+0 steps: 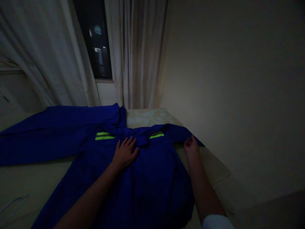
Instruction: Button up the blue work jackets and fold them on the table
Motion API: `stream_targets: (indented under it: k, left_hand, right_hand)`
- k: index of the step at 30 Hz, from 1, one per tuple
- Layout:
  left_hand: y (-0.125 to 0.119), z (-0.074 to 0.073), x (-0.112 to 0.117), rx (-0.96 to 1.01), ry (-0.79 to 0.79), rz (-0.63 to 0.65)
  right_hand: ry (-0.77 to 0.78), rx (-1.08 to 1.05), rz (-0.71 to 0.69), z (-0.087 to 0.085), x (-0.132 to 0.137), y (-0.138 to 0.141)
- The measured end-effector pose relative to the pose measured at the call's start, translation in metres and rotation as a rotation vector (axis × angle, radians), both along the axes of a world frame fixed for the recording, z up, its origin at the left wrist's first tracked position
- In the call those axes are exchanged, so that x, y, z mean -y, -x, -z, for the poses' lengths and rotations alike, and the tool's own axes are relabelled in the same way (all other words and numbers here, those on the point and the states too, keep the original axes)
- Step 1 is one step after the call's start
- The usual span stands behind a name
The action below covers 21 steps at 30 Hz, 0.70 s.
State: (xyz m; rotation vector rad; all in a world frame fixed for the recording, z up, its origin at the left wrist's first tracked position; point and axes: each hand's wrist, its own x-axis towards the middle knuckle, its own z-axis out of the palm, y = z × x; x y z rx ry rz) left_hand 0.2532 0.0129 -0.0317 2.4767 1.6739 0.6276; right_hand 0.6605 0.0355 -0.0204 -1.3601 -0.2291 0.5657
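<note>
A dark blue jacket [152, 171] with bright yellow-green stripes across its chest lies spread out, collar at the far end. My left hand [124, 152] rests flat on it just below the collar, fingers spread. At the right, my right hand [192, 145] has its fingers curled at the lower edge of the jacket's right-side sleeve [177, 133], which hangs towards the bed's edge. The other sleeve [47, 146] stretches out to the left. More blue cloth [105, 114] lies behind the collar; whether it is a separate garment I cannot tell.
A pale patterned bed cover [152, 117] lies beneath the clothes. Thin white wire, perhaps a hanger [17, 199], is at the lower left. Light curtains [143, 57] flank a dark window [98, 38]. A plain wall [226, 95] rises along the right.
</note>
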Motion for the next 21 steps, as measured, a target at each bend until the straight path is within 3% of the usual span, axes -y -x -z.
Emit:
stream_targets:
  k: [5,8,10,12,14,16,17,19,21]
  left_hand:
    - [0.002,-0.001,0.002,0.157,-0.004,0.015]
    - [0.004,-0.002,0.001,0.459,0.051,0.034]
    - [0.007,-0.002,-0.003,0.673,0.088,0.033]
    - [0.011,-0.003,-0.009,0.807,0.102,0.005]
    - [0.017,-0.006,-0.016,0.915,0.115,-0.046]
    - [0.027,-0.01,-0.021,1.034,0.149,-0.097]
    - [0.033,-0.013,-0.023,1.149,0.19,-0.118]
    - [0.045,-0.019,-0.025,1.505,0.323,-0.16]
    - [0.056,-0.024,-0.026,1.896,0.471,-0.175]
  right_hand:
    - [0.102,0.261,0.002,-0.015,-0.002,-0.007]
    - [0.107,0.453,0.113,-0.028,-0.009,0.008]
    - [0.066,0.707,0.1,-0.031,-0.013,0.033]
    - [-0.007,1.103,-0.157,-0.027,-0.013,0.066]
    - [-0.082,1.495,-0.64,-0.018,-0.007,0.1]
    - [-0.127,1.69,-1.085,-0.01,0.002,0.123]
    - [-0.133,1.728,-1.21,-0.007,0.006,0.13]
    - [-0.127,1.726,-1.266,-0.004,0.012,0.132]
    - [-0.115,1.688,-1.211,-0.003,0.013,0.126]
